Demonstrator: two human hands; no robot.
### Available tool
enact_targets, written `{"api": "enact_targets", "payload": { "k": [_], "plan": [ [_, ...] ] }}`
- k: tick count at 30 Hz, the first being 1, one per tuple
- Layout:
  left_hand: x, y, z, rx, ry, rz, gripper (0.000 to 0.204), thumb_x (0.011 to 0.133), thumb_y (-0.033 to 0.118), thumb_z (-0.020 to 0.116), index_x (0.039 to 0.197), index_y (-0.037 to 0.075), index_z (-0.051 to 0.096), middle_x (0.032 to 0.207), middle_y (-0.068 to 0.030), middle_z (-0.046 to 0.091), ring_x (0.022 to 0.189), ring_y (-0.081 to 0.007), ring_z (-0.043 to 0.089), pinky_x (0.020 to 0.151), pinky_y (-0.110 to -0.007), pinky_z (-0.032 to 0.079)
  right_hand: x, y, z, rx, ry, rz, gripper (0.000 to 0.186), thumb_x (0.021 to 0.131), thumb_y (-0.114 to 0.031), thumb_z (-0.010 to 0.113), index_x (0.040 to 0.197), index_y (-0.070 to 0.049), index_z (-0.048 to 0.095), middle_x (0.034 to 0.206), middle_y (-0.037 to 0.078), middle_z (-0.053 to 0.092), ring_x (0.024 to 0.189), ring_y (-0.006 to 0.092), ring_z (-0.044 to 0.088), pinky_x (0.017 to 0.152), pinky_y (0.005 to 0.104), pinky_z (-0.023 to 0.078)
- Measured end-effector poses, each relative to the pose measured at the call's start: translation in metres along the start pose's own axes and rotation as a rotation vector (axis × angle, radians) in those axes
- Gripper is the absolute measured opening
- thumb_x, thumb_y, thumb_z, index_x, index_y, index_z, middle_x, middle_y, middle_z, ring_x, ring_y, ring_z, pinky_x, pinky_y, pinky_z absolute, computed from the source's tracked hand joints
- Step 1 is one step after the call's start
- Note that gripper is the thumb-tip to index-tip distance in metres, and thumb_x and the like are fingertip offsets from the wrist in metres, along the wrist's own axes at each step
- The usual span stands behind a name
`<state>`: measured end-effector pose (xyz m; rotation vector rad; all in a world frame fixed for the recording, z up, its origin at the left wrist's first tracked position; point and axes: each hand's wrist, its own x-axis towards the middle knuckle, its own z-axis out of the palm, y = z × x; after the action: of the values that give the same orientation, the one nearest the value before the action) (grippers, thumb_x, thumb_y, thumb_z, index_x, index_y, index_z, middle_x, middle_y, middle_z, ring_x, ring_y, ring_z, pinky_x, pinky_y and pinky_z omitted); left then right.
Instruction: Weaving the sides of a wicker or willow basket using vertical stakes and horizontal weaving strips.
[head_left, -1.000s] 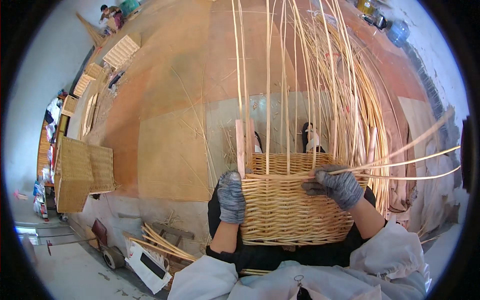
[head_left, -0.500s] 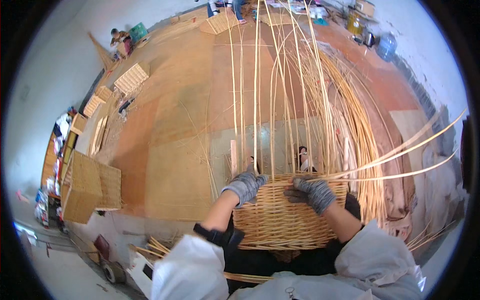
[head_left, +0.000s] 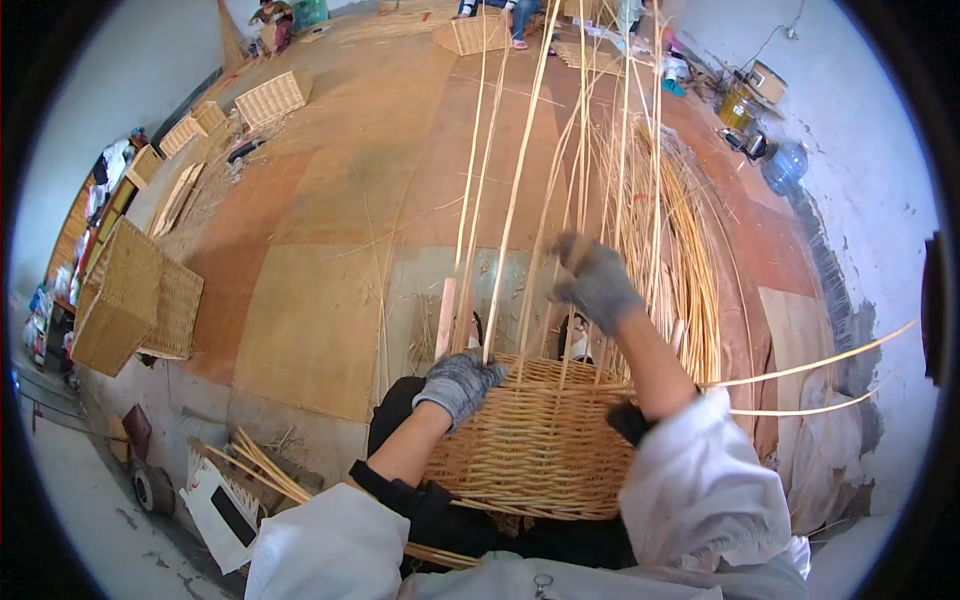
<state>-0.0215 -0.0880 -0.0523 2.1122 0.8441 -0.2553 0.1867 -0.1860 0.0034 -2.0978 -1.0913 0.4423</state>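
Observation:
A half-woven wicker panel [head_left: 535, 440] of light willow lies tilted over my lap. Tall upright rods [head_left: 517, 200] rise from its far edge. My left hand [head_left: 462, 385], in a grey knit glove, is closed on the panel's far left corner, beside a flat wooden slat [head_left: 445, 318]. My right hand [head_left: 598, 282], also gloved, is raised above the weave among the uprights. Its fingers are smeared by motion, so whether they hold a rod cannot be seen. Two loose weaving rods [head_left: 822, 366] stick out to the right from the panel's edge.
A long bundle of willow rods [head_left: 690, 290] lies on the floor at right. Finished wicker baskets [head_left: 130, 300] stand along the left. Other people [head_left: 272, 25] sit at the far end. A blue water bottle [head_left: 785, 168] stands by the right wall.
My right hand has lifted off the panel's far edge, up among the uprights. My left hand stays at the left corner. The whole view has shifted.

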Motion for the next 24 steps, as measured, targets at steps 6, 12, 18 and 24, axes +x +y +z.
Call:
{"api": "enact_targets", "payload": {
  "k": [6, 12, 18, 24],
  "plan": [
    [0.034, -0.006, 0.017, 0.221, -0.042, -0.060, 0.056, 0.083, 0.047, 0.054, 0.117, 0.001, 0.055, 0.110, -0.0231, 0.058, 0.102, -0.0353, 0.057, 0.088, -0.039, 0.044, 0.085, 0.029, 0.063, -0.531, -0.066, 0.311, 0.090, 0.070, -0.026, 0.073, 0.142, -0.011, 0.020, 0.119, 0.025, 0.049, 0.113, 0.0392, 0.047, 0.095, 0.0421, 0.040],
    [0.032, -0.012, 0.013, -0.017, -0.136, -0.229, 0.052, 0.085, 0.046, 0.052, 0.094, -0.004, 0.062, 0.083, -0.0224, 0.063, 0.078, -0.0324, 0.062, 0.076, -0.038, 0.047, 0.081, 0.026, 0.027, 0.650, 0.326, 0.666, 0.065, 0.085, -0.028, 0.058, 0.137, -0.008, 0.026, 0.090, 0.015, 0.057, 0.078, 0.0289, 0.059, 0.072, 0.0399, 0.050],
    [0.022, -0.009, 0.005, 0.170, -0.199, -0.188, 0.063, 0.078, 0.042, 0.065, 0.120, -0.002, 0.051, 0.114, -0.0245, 0.056, 0.105, -0.0336, 0.056, 0.090, -0.039, 0.045, -0.051, 0.004, 0.033, 0.507, 0.608, 0.018, 0.040, 0.092, -0.014, 0.046, 0.131, -0.011, 0.037, 0.070, -0.001, 0.047, 0.052, 0.0095, 0.044, 0.043, 0.0229, 0.040],
    [0.030, -0.019, 0.020, 0.123, -0.186, -0.059, 0.080, 0.069, 0.051, 0.070, 0.120, -0.007, 0.049, 0.111, -0.0244, 0.059, 0.106, -0.0328, 0.057, 0.092, -0.036, 0.043, -0.162, 0.023, 0.054, 1.121, 0.723, 0.009, 0.052, 0.095, -0.018, 0.044, 0.142, -0.023, 0.020, 0.064, -0.002, 0.038, 0.047, 0.0077, 0.035, 0.041, 0.0239, 0.037]
  ]
}}
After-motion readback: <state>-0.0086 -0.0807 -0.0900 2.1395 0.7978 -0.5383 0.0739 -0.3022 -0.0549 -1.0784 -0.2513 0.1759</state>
